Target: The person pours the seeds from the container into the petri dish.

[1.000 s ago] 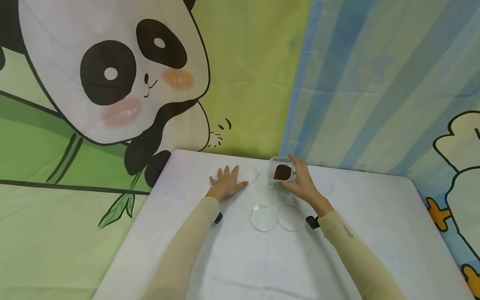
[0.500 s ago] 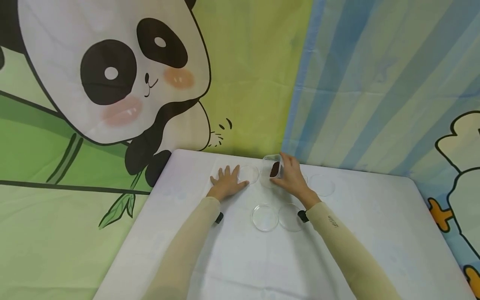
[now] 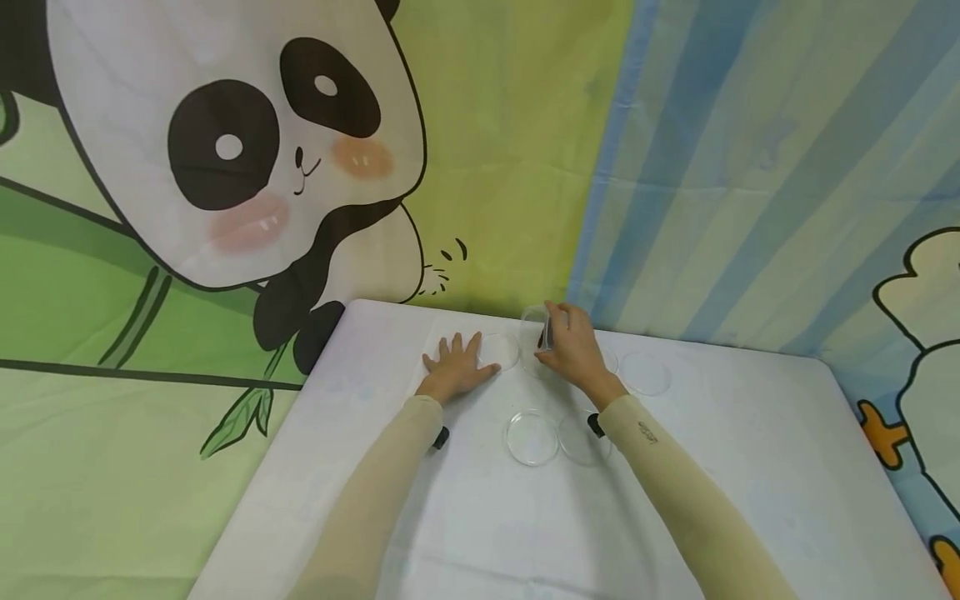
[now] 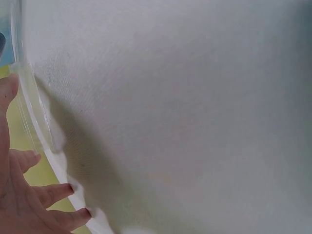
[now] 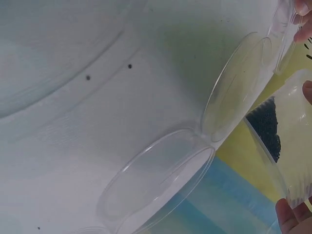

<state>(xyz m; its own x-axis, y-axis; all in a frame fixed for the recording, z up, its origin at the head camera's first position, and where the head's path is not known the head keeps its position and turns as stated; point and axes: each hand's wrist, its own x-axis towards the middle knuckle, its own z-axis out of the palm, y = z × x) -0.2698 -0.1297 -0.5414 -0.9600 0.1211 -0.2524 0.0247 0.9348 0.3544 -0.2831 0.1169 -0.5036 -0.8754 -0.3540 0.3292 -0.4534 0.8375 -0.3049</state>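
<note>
In the head view my right hand (image 3: 576,354) grips a clear plastic box (image 3: 533,321) at the table's far side, above the clear round dishes. The box leans steeply to the left. In the right wrist view its dark brown granules (image 5: 265,126) lie heaped against one wall, and fingertips (image 5: 286,214) hold its rim. My left hand (image 3: 456,367) lies on the table with fingers spread, left of a shallow clear dish (image 3: 498,336). In the left wrist view the thumb overlaps that dish's rim (image 4: 36,109). My right hand partly hides the box and a dish behind it.
Two more clear dishes stand nearer the front: a left one (image 3: 532,464) and a right one (image 3: 585,464). Another clear round piece (image 3: 647,373) lies to the right. A few dark specks (image 5: 130,66) dot the white tabletop. A printed cloth (image 3: 517,167) hangs behind the table.
My right hand has moved left and tipped the box further leftward; its dark contents now show only as a sliver in the head view. The left hand stays in place.
</note>
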